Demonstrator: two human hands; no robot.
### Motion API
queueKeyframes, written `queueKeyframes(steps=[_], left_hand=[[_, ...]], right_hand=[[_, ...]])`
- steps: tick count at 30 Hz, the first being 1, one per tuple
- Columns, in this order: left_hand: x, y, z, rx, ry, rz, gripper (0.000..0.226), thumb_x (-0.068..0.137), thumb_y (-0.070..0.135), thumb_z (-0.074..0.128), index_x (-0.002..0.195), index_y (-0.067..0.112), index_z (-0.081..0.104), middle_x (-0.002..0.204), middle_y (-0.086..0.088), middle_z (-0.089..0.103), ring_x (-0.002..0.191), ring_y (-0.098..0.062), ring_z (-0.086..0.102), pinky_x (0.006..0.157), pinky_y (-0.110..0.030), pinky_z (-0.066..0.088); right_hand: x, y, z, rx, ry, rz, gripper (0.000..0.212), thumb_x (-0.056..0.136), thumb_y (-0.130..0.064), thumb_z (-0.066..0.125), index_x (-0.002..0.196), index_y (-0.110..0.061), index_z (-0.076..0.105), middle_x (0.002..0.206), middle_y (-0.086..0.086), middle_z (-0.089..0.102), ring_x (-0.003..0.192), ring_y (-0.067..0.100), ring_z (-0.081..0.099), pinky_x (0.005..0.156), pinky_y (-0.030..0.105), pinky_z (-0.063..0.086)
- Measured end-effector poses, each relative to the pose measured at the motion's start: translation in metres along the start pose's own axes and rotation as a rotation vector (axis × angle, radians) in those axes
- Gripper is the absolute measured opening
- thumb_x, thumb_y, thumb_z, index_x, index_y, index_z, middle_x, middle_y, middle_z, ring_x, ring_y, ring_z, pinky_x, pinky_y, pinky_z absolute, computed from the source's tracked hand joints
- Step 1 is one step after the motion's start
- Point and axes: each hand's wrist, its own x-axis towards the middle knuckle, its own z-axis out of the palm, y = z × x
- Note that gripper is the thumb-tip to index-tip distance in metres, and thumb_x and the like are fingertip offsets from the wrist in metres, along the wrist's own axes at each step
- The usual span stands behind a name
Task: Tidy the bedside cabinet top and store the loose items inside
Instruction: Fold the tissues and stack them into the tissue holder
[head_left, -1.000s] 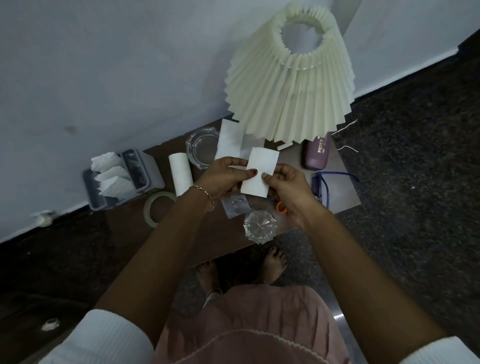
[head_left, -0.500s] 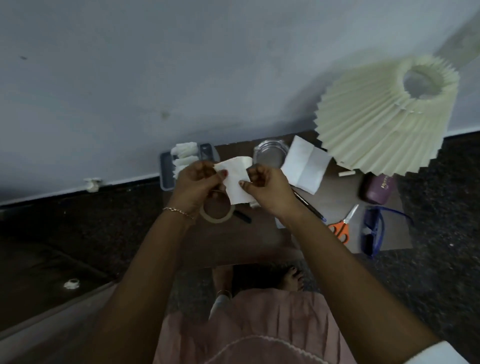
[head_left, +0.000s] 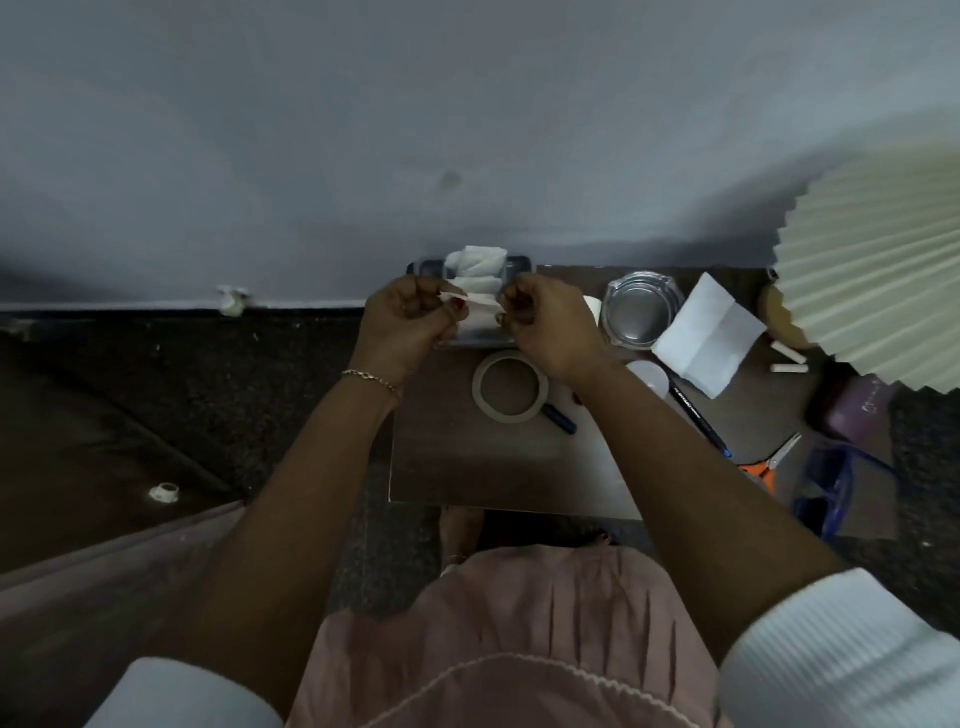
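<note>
Overhead, a dark bedside cabinet top (head_left: 467, 467) stands against a grey wall, a pleated lampshade (head_left: 872, 270) at its right. Smaller, a grey tray (head_left: 519, 266) of folded tissues sits at the back left corner. Above it, left hand (head_left: 402, 325) and right hand (head_left: 545, 327) pinch opposite ends of a white paper slip (head_left: 475, 300), fingers closed on it. Thin and limp, it seems easily torn; edges look the best hold.

Cream pleated lampshade (head_left: 878, 270), white paper (head_left: 709, 336), beige tape roll (head_left: 510, 385), orange-handled scissors (head_left: 768, 464), dark brown cabinet top (head_left: 467, 457).
</note>
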Motion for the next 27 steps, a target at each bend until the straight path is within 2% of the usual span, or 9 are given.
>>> queueKeyframes(steps=[4, 8, 12, 16, 19, 21, 24, 27], left_hand=[[0.003, -0.005, -0.006, 0.01, -0.016, -0.006, 0.015, 0.076, -0.005, 0.072, 0.089, 0.002, 0.067, 0.07, 0.0, 0.07, 0.07, -0.02, 0.066, 0.071, -0.032, 0.058], [0.007, -0.01, -0.009, 0.042, -0.046, -0.019, 0.019, 0.077, -0.005, 0.071, 0.081, 0.013, 0.066, 0.062, 0.007, 0.069, 0.064, -0.013, 0.064, 0.068, -0.027, 0.058], [0.011, -0.012, -0.008, 0.09, -0.072, 0.009, 0.019, 0.078, -0.003, 0.07, 0.083, 0.014, 0.066, 0.078, -0.003, 0.067, 0.071, -0.012, 0.064, 0.065, -0.019, 0.057], [0.014, -0.015, -0.005, 0.198, -0.086, 0.053, 0.017, 0.077, -0.001, 0.071, 0.094, 0.002, 0.068, 0.097, -0.009, 0.069, 0.082, -0.007, 0.064, 0.081, -0.022, 0.056], [0.014, -0.016, -0.003, 0.26, -0.047, 0.075, 0.021, 0.076, 0.0, 0.073, 0.096, 0.002, 0.067, 0.099, -0.009, 0.068, 0.085, -0.01, 0.064, 0.089, -0.027, 0.053], [0.013, -0.017, 0.0, 0.335, -0.018, 0.127, 0.021, 0.075, 0.005, 0.074, 0.094, 0.01, 0.066, 0.097, -0.006, 0.067, 0.079, -0.004, 0.061, 0.083, -0.022, 0.053], [0.009, -0.012, 0.014, 0.41, 0.055, 0.222, 0.02, 0.074, 0.011, 0.075, 0.089, 0.02, 0.064, 0.081, 0.001, 0.06, 0.058, -0.001, 0.051, 0.065, -0.012, 0.046], [-0.003, 0.0, 0.043, 0.406, 0.031, 0.276, 0.014, 0.078, 0.009, 0.07, 0.087, 0.018, 0.065, 0.071, 0.008, 0.054, 0.057, 0.001, 0.052, 0.057, -0.008, 0.043]], right_hand=[[0.001, 0.0, 0.009, -0.082, 0.014, -0.016, 0.01, 0.08, -0.01, 0.066, 0.087, -0.017, 0.068, 0.091, 0.001, 0.07, 0.086, 0.021, 0.063, 0.07, 0.028, 0.047], [0.001, 0.002, 0.014, -0.133, 0.008, 0.001, 0.01, 0.08, -0.014, 0.069, 0.089, -0.019, 0.067, 0.091, 0.0, 0.07, 0.088, 0.023, 0.062, 0.074, 0.035, 0.051], [0.001, 0.004, 0.015, -0.206, 0.005, 0.002, 0.012, 0.081, -0.019, 0.069, 0.092, -0.02, 0.066, 0.095, 0.002, 0.07, 0.092, 0.026, 0.061, 0.077, 0.038, 0.051], [-0.001, 0.006, 0.015, -0.26, 0.015, -0.011, 0.02, 0.078, -0.016, 0.069, 0.097, -0.017, 0.065, 0.103, 0.006, 0.065, 0.098, 0.028, 0.057, 0.08, 0.04, 0.048], [-0.006, 0.008, 0.013, -0.243, 0.053, -0.006, 0.026, 0.078, -0.012, 0.068, 0.103, -0.015, 0.064, 0.106, 0.008, 0.063, 0.099, 0.029, 0.056, 0.08, 0.038, 0.047], [-0.01, 0.01, 0.01, -0.236, 0.064, 0.006, 0.029, 0.078, -0.011, 0.068, 0.107, -0.015, 0.063, 0.107, 0.009, 0.062, 0.1, 0.029, 0.057, 0.079, 0.038, 0.047], [-0.017, 0.014, 0.002, -0.194, 0.096, 0.018, 0.03, 0.076, -0.011, 0.068, 0.106, -0.013, 0.063, 0.105, 0.009, 0.062, 0.097, 0.029, 0.058, 0.077, 0.038, 0.048], [-0.033, 0.019, -0.016, -0.19, 0.198, 0.074, 0.023, 0.079, -0.019, 0.067, 0.101, -0.014, 0.063, 0.101, 0.004, 0.063, 0.091, 0.024, 0.059, 0.074, 0.038, 0.051]])
